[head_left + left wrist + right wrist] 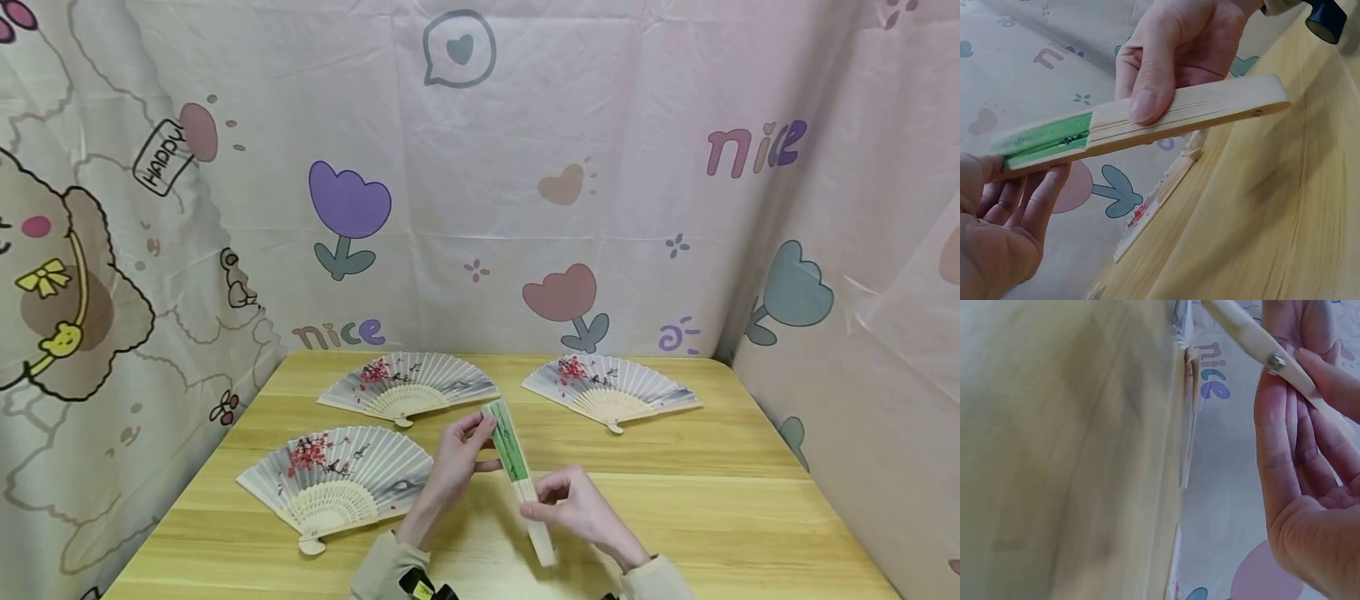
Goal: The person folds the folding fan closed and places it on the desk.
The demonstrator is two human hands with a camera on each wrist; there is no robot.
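A folded hand fan (514, 457) is held slanting above the table, its upper half green with dark markings and its sticks pale. My left hand (456, 458) pinches the green upper end between thumb and fingers. Lower down, my right hand (577, 507) grips the pale sticks, with the thumb (1150, 94) laid flat across them in the left wrist view. A small metal rivet (1277, 362) shows near the end of the sticks in the right wrist view.
Three spread fans with red blossoms lie on the wooden table (720, 517): one at the left front (330, 483), one at the back left (408, 387) and one at the back right (611, 392). A printed cloth (465, 208) hangs behind and at both sides.
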